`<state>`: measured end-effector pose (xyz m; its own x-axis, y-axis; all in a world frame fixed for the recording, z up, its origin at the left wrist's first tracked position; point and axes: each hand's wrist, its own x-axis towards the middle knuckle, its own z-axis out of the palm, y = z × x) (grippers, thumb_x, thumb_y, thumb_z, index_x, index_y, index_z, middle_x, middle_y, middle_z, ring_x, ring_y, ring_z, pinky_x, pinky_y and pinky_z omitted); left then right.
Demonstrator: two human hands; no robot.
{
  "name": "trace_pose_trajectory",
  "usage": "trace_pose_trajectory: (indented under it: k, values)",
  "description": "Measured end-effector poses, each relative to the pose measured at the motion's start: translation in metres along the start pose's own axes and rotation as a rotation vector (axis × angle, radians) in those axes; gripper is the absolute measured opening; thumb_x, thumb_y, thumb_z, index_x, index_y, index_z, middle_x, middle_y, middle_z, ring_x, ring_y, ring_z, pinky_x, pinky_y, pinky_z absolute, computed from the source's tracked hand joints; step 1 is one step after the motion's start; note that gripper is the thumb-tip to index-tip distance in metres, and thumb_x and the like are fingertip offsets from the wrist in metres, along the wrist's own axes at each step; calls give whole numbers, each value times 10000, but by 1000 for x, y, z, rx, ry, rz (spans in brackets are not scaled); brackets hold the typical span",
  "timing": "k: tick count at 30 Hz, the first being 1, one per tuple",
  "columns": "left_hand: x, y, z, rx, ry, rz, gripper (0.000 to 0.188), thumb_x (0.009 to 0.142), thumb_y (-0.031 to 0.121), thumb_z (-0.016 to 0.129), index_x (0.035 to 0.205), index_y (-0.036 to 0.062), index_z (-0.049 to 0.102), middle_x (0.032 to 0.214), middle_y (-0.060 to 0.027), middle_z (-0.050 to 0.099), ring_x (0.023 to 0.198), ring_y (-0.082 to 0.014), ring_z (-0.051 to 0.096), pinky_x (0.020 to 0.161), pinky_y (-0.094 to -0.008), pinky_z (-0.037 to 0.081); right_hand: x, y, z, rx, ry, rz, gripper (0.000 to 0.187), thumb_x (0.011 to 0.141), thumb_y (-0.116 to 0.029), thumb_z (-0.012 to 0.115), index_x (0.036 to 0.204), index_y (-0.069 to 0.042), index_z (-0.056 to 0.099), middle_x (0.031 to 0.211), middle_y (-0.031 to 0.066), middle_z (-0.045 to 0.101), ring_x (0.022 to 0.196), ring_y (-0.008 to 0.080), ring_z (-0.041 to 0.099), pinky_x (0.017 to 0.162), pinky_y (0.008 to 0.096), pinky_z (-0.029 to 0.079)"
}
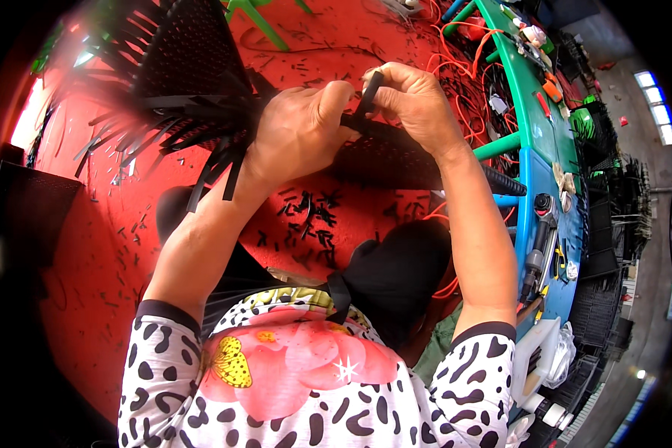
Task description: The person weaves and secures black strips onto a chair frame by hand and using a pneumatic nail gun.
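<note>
In front of me is a black woven piece [190, 56] with many loose flat strips [168, 131] fanning out on its left side. My left hand [302, 127] is closed on the edge of this weave, thumb up, its fingertips partly hidden. A short black strip [371, 91] stands up between the hands. My right hand [418, 104] pinches that strip between thumb and fingers. Below both hands, a dark woven part [384, 160] stretches to the right, passing behind my right forearm.
Black strip offcuts [310, 220] litter the red floor [89, 261]. On the right stand a green table [526, 89] and a blue table [534, 172], with a power tool [534, 261] on the blue one. Orange cords [463, 67] tangle beside the tables. A green stool [265, 26] is ahead.
</note>
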<state>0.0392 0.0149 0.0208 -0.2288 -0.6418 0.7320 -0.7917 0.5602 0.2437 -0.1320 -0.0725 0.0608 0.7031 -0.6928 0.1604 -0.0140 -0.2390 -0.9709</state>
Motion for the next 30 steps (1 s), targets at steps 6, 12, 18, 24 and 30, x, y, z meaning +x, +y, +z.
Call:
trace_pose_trajectory:
  k: [6, 12, 18, 24, 30]
  values:
    - [2, 0, 2, -17, 2, -1, 498, 668, 195, 793, 1026, 36, 486, 747, -90, 604, 653, -289, 617, 589, -370, 476, 2, 10, -10, -27, -96, -56, 153, 856, -161, 692, 960, -48, 679, 757, -41, 615, 617, 24, 476, 547, 174, 380]
    - [3, -1, 1, -24, 16, -3, 482, 671, 193, 791, 1023, 39, 499, 768, -94, 613, 661, -294, 623, 603, -366, 485, 3, 7, -1, 58, -16, 7, 103, 803, -124, 725, 857, -44, 688, 686, -42, 610, 588, 25, 512, 531, 195, 424]
    - [2, -1, 1, -18, -16, -45, 485, 664, 181, 797, 1026, 40, 507, 766, -97, 616, 666, -295, 626, 605, -360, 490, 7, 14, 0, 44, -18, -40, 79, 805, -96, 713, 849, -39, 680, 690, -35, 614, 594, 31, 531, 544, 202, 454]
    - [2, 0, 2, -14, -13, -50, 498, 653, 177, 804, 1026, 33, 507, 768, -105, 619, 676, -305, 626, 613, -364, 491, 6, 15, -2, 34, 9, -17, 60, 801, -60, 691, 853, -34, 674, 703, -30, 622, 605, 37, 538, 553, 205, 466]
    - [4, -1, 3, -25, -43, -61, 502, 638, 184, 794, 1005, 42, 482, 749, -116, 619, 689, -321, 626, 616, -394, 479, 6, 19, -10, 13, -106, 74, 115, 847, -91, 682, 927, -28, 628, 833, 3, 641, 779, 97, 609, 736, 260, 511]
